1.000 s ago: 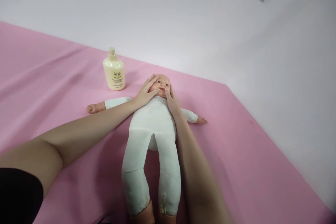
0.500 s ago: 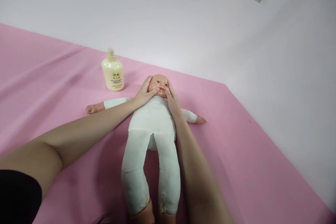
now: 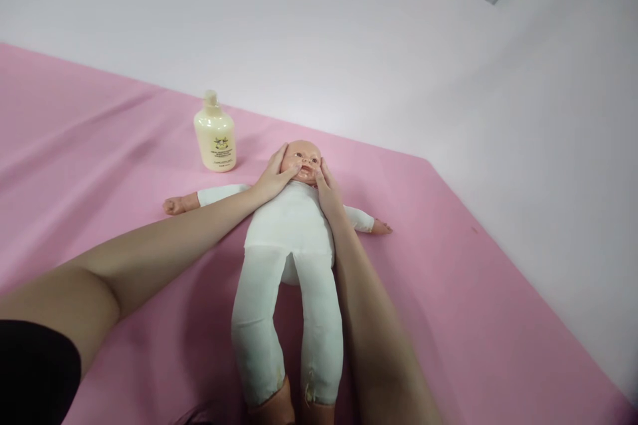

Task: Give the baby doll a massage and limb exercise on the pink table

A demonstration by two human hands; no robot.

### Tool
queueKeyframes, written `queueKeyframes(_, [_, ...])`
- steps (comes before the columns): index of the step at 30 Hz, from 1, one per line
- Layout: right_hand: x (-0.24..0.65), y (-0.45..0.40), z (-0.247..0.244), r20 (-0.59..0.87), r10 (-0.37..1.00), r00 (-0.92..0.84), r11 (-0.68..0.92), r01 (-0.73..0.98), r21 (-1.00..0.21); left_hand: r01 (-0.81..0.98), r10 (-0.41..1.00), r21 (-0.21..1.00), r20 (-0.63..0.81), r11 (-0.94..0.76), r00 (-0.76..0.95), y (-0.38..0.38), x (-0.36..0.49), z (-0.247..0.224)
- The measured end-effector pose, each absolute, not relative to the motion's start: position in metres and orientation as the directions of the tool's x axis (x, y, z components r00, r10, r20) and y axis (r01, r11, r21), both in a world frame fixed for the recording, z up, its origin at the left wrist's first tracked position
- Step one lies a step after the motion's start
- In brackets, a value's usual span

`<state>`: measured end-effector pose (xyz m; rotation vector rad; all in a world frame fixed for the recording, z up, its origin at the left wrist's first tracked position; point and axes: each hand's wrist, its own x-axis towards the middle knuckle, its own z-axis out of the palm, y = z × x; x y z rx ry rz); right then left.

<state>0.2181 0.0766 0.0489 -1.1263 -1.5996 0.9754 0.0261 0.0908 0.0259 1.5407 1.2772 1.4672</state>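
Observation:
A baby doll [image 3: 292,219] with a white cloth body lies on its back on the pink cloth, head away from me and arms spread. My left hand [image 3: 275,176] cups the left side of the doll's head, its thumb near the mouth. On the other side of the head, my right hand [image 3: 327,186] presses against the cheek, thumb beside the mouth corner. Between them the two hands hold the head. The doll's feet are cut off by the bottom edge of the view.
A cream pump bottle [image 3: 215,136] with a cow picture stands behind the doll's outstretched arm at left. The pink cloth [image 3: 448,292] has folds at the left. Behind its edge rises a pale wall [image 3: 299,33] with an opening at top right.
My left thumb has shifted very slightly on the doll's cheek, and my right fingers have moved a little outward from its temple. Both hands stay on the head.

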Motion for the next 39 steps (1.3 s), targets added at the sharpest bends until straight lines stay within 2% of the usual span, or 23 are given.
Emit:
queueKeyframes(5, [0.218, 0.071, 0.055, 0.311, 0.923, -0.228, 0.358, 0.203, -0.912, 0.339, 0.873, 0.818, 0.488, -0.464, 0.019, 0.089, 0.02, 0.032])
queueKeyframes(10, [0.219, 0.072, 0.056, 0.346, 0.91, -0.23, 0.4, 0.263, -0.878, 0.403, 0.835, 0.745, 0.541, -0.531, 0.1, 0.085, 0.016, 0.04])
queueKeyframes(19, [0.216, 0.075, 0.052, 0.22, 0.963, -0.155, 0.255, 0.257, -0.932, 0.348, 0.853, 0.786, 0.513, -0.511, 0.096, 0.09, 0.013, 0.033])
queueKeyframes(23, [0.215, 0.079, 0.046, 0.182, 0.977, -0.108, 0.206, 0.286, -0.936, 0.306, 0.905, 0.855, 0.422, -0.418, 0.058, 0.093, 0.014, 0.03])
queueKeyframes(27, [0.214, 0.078, 0.047, 0.179, 0.978, -0.107, 0.202, 0.28, -0.939, 0.233, 0.935, 0.913, 0.354, -0.336, -0.035, 0.093, 0.018, 0.028])
queueKeyframes(34, [0.217, 0.072, 0.056, 0.233, 0.958, -0.168, 0.268, 0.234, -0.934, 0.235, 0.942, 0.916, 0.336, -0.326, -0.005, 0.089, 0.015, 0.033])
queueKeyframes(39, [0.217, 0.071, 0.057, 0.298, 0.932, -0.204, 0.337, 0.196, -0.921, 0.267, 0.918, 0.882, 0.393, -0.389, 0.039, 0.091, 0.013, 0.033])
